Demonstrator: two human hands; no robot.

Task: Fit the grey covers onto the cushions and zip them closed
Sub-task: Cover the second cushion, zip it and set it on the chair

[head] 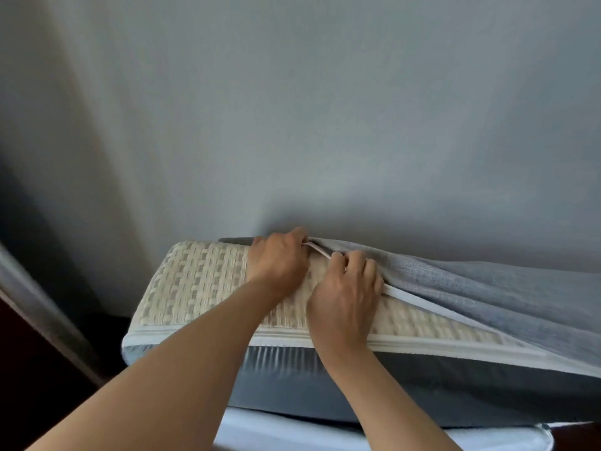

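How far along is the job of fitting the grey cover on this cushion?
Done: the grey cover already sheathes the right part of the cushion. In hand: the left hand and right hand both grip the cover's white-edged opening. Left: the woven left part is bare, and the opening gapes unzipped.

grey cover [487,288], cream basket-weave cushion [195,281]

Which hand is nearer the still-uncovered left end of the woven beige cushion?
Left. The left hand grips the grey fabric cover edge over the woven beige cushion, beside its bare end. The right hand grips the edge farther right.
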